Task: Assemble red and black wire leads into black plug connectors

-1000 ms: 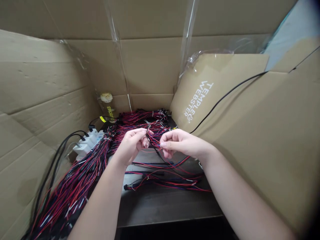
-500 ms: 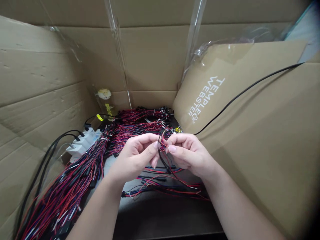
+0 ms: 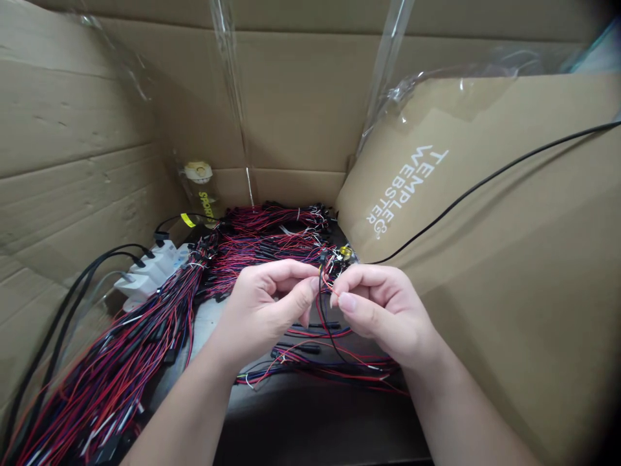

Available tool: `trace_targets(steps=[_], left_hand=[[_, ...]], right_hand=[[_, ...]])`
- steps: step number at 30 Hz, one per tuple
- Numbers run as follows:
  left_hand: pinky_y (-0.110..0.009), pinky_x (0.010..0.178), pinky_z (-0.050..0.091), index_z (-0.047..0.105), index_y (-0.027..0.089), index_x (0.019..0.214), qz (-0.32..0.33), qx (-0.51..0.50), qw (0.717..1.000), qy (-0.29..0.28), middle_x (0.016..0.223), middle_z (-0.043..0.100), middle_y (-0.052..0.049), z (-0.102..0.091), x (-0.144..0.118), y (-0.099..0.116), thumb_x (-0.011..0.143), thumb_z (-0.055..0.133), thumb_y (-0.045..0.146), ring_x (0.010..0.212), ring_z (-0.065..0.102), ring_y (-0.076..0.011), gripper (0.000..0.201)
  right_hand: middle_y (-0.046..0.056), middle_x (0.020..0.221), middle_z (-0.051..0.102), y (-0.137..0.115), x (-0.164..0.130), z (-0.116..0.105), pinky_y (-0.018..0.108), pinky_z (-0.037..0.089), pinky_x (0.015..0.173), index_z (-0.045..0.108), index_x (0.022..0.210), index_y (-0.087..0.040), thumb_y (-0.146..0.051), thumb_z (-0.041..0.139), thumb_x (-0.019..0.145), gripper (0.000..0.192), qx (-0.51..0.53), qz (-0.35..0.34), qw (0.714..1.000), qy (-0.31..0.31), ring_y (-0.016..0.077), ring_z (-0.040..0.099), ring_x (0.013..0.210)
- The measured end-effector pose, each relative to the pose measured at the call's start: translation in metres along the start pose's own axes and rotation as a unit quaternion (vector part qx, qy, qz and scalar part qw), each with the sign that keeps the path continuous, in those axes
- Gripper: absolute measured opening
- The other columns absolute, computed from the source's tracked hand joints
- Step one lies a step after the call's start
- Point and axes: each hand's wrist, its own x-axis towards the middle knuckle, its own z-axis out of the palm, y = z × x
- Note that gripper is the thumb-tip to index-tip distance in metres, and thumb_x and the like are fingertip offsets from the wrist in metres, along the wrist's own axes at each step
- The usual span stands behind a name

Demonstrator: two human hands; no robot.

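Between my two hands is a small wire harness of black, red and yellow strands with a black connector on top. My left hand is closed, its thumb and forefinger pinching the harness near the connector. My right hand is closed too, with a red wire of the same harness between thumb and fingertip. A black strand hangs down below the hands. Beneath them, several loose wire harnesses lie across the grey work surface.
Tied bundles of red and black wire lie at the back, with another big bundle at the left. A white power strip with plugs, a bottle, cardboard walls and a black cable surround the area.
My right hand has moved slightly right, away from the left, drawing the red wire outward. The connector shows more clearly above the left fingertips. The camera view has shifted a little.
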Motion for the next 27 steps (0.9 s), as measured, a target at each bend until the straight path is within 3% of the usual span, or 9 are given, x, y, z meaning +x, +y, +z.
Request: trace_targets(steps=[13, 19, 23, 27], left_hand=[[-0.018, 0.046, 0.046, 0.079, 0.02, 0.093, 0.017, 0.05, 0.998, 0.015, 0.059, 0.067, -0.001, 0.002, -0.003, 0.002, 0.09, 0.074, 0.032, 0.048, 0.059, -0.01, 0.014], [-0.024, 0.049, 0.048, 0.079, 0.018, 0.083, 0.051, 0.03, 0.998, 0.034, 0.055, 0.064, -0.001, 0.0, -0.002, 0.004, 0.083, 0.066, 0.02, 0.048, 0.058, -0.0128, 0.014], [-0.028, 0.057, 0.051, 0.081, 0.018, 0.086, 0.071, 0.011, 0.997, 0.036, 0.056, 0.064, -0.002, -0.006, 0.001, -0.002, 0.086, 0.064, 0.025, 0.053, 0.06, -0.0147, 0.018], [-0.023, 0.052, 0.046, 0.079, 0.019, 0.079, 0.061, 0.052, 0.996, 0.035, 0.055, 0.063, -0.001, -0.008, 0.005, 0.0, 0.09, 0.07, 0.032, 0.052, 0.057, -0.0117, 0.019]], right_hand=[[0.002, 0.069, 0.057, 0.003, -0.001, 0.006, 0.023, 0.035, 0.046, 0.069, 0.088, -0.017, -0.035, 0.075, 0.097, 0.02, -0.106, 0.001, 0.994, 0.015, 0.0115, 0.044, 0.053], [-0.002, 0.063, 0.049, 0.004, 0.001, 0.005, 0.021, 0.029, 0.044, 0.068, 0.088, -0.016, -0.034, 0.073, 0.097, 0.021, -0.124, 0.013, 0.992, 0.007, 0.0087, 0.038, 0.05], [-0.002, 0.061, 0.047, 0.006, 0.001, 0.007, 0.022, 0.026, 0.043, 0.072, 0.089, -0.015, -0.039, 0.076, 0.094, 0.025, -0.152, 0.031, 0.988, 0.008, 0.0089, 0.036, 0.049], [0.0, 0.062, 0.051, 0.009, 0.002, 0.008, 0.025, 0.027, 0.044, 0.076, 0.087, -0.016, -0.042, 0.083, 0.088, 0.027, -0.172, 0.049, 0.984, 0.005, 0.0102, 0.036, 0.05]])
